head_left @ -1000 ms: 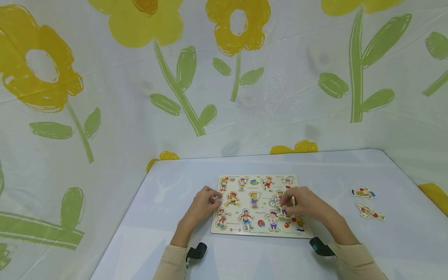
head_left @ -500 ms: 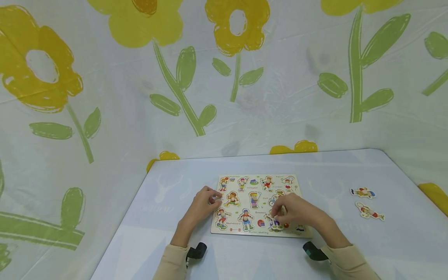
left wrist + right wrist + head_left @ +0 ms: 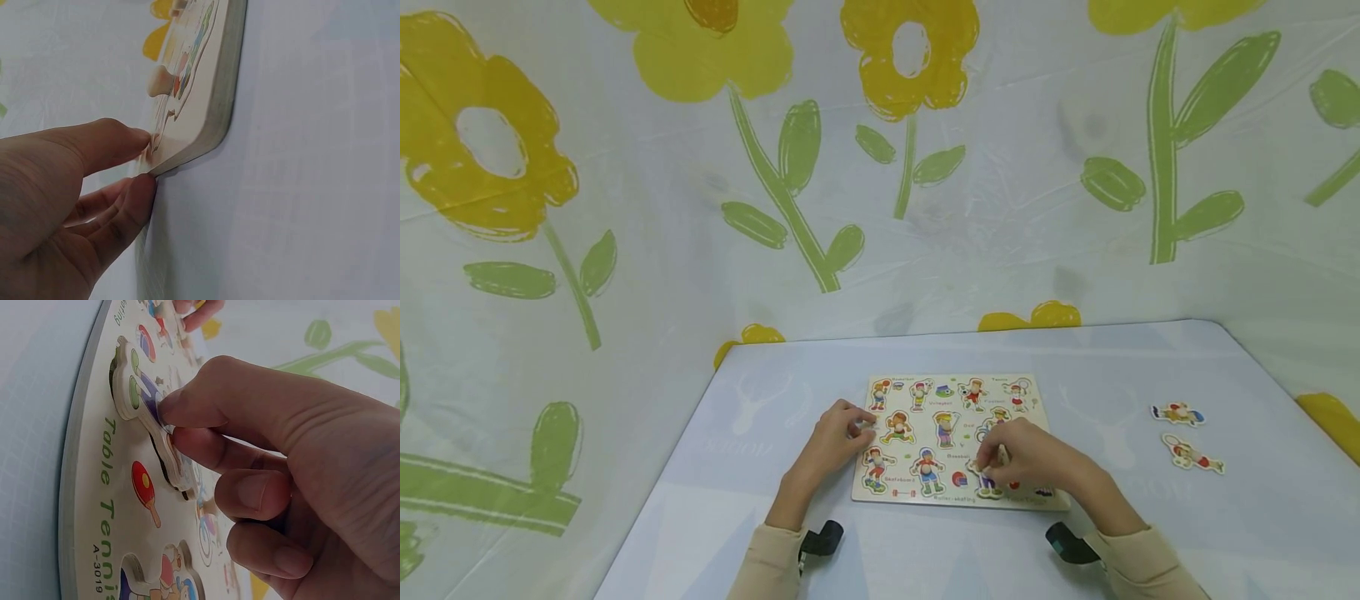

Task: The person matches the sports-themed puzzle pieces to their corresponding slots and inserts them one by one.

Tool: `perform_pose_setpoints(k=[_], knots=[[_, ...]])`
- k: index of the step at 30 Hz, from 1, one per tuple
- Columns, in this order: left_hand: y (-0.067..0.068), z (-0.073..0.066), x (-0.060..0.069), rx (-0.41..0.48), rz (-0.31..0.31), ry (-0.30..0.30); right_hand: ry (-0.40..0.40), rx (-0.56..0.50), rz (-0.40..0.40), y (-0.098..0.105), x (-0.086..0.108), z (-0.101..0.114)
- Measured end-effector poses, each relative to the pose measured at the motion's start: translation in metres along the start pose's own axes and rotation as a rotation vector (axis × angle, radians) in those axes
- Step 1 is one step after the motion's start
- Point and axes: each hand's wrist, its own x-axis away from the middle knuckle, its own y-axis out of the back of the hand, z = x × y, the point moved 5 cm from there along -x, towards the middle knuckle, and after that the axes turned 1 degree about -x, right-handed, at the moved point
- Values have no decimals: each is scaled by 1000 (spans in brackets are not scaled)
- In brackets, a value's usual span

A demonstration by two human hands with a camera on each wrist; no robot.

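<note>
A wooden knob puzzle board (image 3: 925,493) printed with sports figures lies on the table. My left hand (image 3: 837,437) pinches the board's left edge; in the left wrist view the thumb (image 3: 128,142) is on top and a finger is against the side. Over the board's front right part, my right hand (image 3: 1033,454) pinches a figure-shaped puzzle piece (image 3: 130,378) with purple trousers between thumb and index finger. That piece sits slightly raised and offset over a cut-out, whose edge shows beneath it. The fingers hide its knob and part of its upper body.
Two loose puzzle pieces, one with a blue part (image 3: 1178,413) and one in red (image 3: 1193,454), lie on the table (image 3: 1150,517) to the right. Other figure pieces with knobs fill slots on the board. A flower-printed curtain (image 3: 1000,250) hangs behind the table.
My right hand has moved left and slightly toward me with the puzzle piece, from beside the cycling figure to the front-row cut-out. The left hand has stayed on the board's edge.
</note>
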Motion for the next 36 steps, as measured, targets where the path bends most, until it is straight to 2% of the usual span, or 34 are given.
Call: perform_pose_setpoints(k=[22,36], knots=[[-1,-3,-1,4,-4,-13,20,20,-12,-5,0,-3],[0,-1,0,5,-3,6,7,22,-22,-6,-2,-2]])
